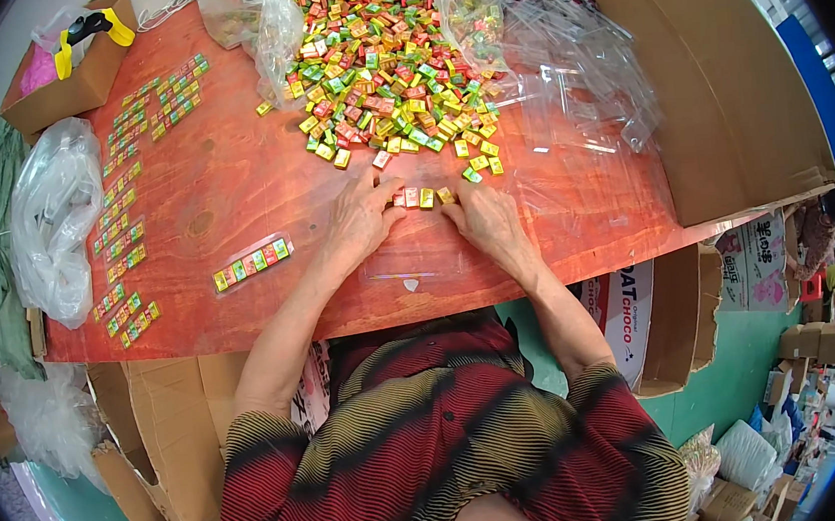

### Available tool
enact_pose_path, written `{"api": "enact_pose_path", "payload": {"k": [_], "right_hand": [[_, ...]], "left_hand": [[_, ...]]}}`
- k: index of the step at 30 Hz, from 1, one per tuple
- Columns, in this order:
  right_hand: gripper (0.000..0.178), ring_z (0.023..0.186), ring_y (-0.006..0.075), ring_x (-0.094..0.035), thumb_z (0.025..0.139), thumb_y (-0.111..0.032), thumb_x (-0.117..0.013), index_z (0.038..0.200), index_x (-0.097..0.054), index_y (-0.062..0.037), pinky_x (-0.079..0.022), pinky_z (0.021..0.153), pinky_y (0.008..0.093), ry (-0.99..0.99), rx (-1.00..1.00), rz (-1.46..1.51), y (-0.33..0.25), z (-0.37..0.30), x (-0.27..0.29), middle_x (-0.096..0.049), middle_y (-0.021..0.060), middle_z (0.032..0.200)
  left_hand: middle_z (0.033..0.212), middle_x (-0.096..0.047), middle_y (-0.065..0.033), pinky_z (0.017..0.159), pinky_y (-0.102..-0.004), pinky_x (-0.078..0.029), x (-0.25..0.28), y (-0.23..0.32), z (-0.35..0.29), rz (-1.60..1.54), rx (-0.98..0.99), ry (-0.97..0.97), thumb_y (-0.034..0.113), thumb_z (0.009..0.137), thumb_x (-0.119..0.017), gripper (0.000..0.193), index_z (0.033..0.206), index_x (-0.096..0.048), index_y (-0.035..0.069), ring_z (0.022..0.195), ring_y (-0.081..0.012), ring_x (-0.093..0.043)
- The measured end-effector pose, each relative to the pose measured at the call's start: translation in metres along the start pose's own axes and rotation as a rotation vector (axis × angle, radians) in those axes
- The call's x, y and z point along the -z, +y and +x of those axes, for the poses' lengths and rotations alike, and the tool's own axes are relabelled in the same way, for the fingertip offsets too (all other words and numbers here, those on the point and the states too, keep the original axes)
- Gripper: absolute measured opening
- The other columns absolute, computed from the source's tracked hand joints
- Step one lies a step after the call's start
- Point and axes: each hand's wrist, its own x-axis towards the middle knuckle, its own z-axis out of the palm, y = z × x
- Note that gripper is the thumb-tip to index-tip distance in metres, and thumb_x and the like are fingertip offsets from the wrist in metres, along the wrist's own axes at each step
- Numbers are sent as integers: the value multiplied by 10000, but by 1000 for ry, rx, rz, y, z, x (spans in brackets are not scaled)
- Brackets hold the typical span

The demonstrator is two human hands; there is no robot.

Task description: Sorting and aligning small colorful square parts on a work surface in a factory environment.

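Observation:
A short row of small candy-sized boxes lies on the red table (322,310) between my hands. My left hand (363,215) is closed at the row's left end, thumb and fingertips on a small red box (399,199). A red-and-white box and a yellow box (427,197) stand beside it. At the right end my right hand (487,219) pinches a tilted small yellow box (445,195), its fingers close to a green box (471,175). Just beyond my hands spreads a large heap of small coloured boxes (378,63). A filled clear tray (253,263) lies left of my left forearm.
Rows of filled trays (122,224) line the table's left side. Clear plastic bags flank the heap. Empty clear trays (570,65) are piled at right beside a tall cardboard sheet (722,80). An open carton (69,88) sits far left, a crumpled plastic bag (60,220) nearer.

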Motion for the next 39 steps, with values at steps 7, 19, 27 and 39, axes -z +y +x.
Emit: {"api": "enact_pose_path", "payload": {"k": [7, 19, 27, 39], "right_hand": [[192, 716, 330, -594, 774, -204, -611, 863, -589, -35, -450, 609, 418, 78, -13, 97, 7, 1, 10, -612, 161, 752], [351, 888, 322, -561, 732, -80, -638, 1065, -535, -43, -466, 714, 384, 127, 87, 80, -2, -4, 18, -539, 144, 1016], [371, 922, 326, -538, 736, -85, -629, 1088, -516, -49, -459, 741, 386, -8, 182, 104, -6, 5, -11, -516, 146, 1016], [257, 785, 366, -567, 776, -86, -578, 1025, -523, -54, -476, 641, 435, 104, -28, -123, 23, 5, -1, -516, 162, 959]], "left_hand": [[989, -488, -126, 787, -380, -442, 4, -13, -2, -106, 24, -37, 95, 683, -697, 411, 1073, -572, 66, 929, -311, -524], [974, -478, -128, 781, -392, -447, -4, -15, 0, -56, 29, -20, 94, 688, -695, 402, 1063, -558, 50, 916, -316, -532], [935, -487, -128, 768, -389, -442, 0, -10, 0, -40, -7, -43, 78, 684, -690, 400, 1055, -549, 29, 898, -314, -525], [964, -477, -137, 775, -399, -440, 3, -6, -5, -49, 13, -39, 87, 707, -679, 410, 1091, -542, 43, 912, -325, -521]]}}
